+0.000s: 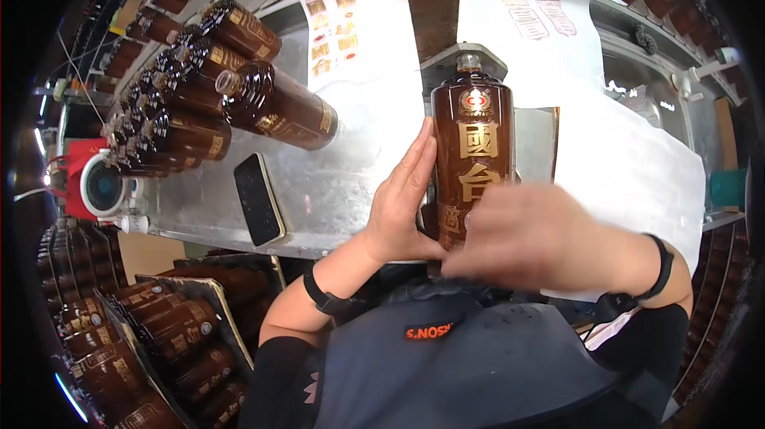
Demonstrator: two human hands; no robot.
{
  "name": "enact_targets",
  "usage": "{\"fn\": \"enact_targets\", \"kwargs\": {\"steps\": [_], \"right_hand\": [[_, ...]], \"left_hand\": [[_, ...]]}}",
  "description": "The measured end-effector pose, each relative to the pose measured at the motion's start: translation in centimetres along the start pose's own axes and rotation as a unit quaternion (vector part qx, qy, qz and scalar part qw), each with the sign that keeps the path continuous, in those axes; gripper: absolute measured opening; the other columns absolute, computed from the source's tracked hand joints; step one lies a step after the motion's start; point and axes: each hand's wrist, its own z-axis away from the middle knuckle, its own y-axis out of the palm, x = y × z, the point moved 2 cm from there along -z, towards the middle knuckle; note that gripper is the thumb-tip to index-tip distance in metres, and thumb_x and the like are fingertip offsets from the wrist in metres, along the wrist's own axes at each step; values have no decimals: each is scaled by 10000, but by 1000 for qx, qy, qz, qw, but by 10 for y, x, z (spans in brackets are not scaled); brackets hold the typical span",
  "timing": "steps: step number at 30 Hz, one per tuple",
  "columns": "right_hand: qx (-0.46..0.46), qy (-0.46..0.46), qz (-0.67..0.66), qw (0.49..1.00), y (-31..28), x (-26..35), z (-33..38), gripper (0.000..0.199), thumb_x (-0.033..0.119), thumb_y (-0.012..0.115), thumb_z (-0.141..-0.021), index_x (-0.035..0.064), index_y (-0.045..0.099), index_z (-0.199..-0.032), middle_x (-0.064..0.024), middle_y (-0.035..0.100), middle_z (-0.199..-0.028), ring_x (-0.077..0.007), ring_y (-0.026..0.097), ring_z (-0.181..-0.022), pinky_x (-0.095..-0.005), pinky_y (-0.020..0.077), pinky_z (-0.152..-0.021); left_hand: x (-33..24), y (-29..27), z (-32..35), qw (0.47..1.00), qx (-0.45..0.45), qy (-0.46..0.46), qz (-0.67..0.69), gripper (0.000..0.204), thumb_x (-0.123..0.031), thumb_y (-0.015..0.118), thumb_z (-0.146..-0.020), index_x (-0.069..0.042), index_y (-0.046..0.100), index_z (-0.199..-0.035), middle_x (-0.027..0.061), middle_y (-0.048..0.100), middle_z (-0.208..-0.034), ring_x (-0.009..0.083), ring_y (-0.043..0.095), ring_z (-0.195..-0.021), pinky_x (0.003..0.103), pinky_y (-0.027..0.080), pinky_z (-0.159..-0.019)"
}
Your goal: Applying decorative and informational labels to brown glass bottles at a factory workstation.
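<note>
A brown glossy bottle [480,106] with gold lettering and a red-centred emblem lies on its back, neck pointing away from me. Dark supports show behind its neck and along its side. My left hand [402,202] holds its left side, long fingers straight along the glass and the thumb by the base. Over the lower right of the bottle is my right hand [530,238], smeared by motion. Its fingers look bent, but whether they hold anything is hidden. Printed sheets, one with coloured label pictures [335,19] and one with outlined labels [542,11], lie beyond.
Similar brown bottles [279,106] crowd the left of the metal table [191,198]. A black phone [259,199] lies near the front edge, with a round white-rimmed device [102,184] further left. Crates of bottles [179,325] stand below left. White paper [629,182] covers the right side.
</note>
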Motion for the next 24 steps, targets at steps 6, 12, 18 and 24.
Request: {"fn": "enact_targets", "kwargs": {"steps": [6, 12, 18, 24], "right_hand": [[-11, 18, 142, 990, -18, -3, -20, 305, 25, 683, -666, 99, 751, -954, -20, 610, -721, -183, 605, -693, -259, 506, -656], [-13, 203, 0, 979, -24, -19, -29, 245, 21, 684, -755, 47, 724, -995, -67, 568, -709, -206, 594, -720, -268, 472, -652], [113, 45, 61, 991, -5, -4, -16, 218, 59, 712, -706, 105, 759, -913, 3, 623, -808, -166, 548, -747, -284, 455, -678], [100, 23, 416, 903, -2, 3, -32, 230, 89, 715, -747, 139, 754, -968, -34, 576, -766, -190, 523, -707, -365, 433, -732]], "left_hand": [[-3, -3, 1, 1000, 0, -2, 2, 1300, -344, 918, -485, 33, 222, -1516, 297, 241, -1554, 439, 395, -1371, 420, 431, -1079], [-4, -1, 3, 999, -15, -3, 30, 1232, -331, 898, -526, 39, 245, -1504, 285, 253, -1553, 421, 452, -1322, 414, 435, -1066], [-1, -1, 7, 999, -40, 18, 32, 1115, -378, 872, -617, 94, 295, -1447, 295, 283, -1529, 412, 458, -1315, 407, 443, -1056], [1, 1, 8, 998, -59, 12, 34, 1103, -406, 857, -621, 97, 312, -1436, 279, 277, -1537, 403, 478, -1290, 407, 444, -1049]]}}
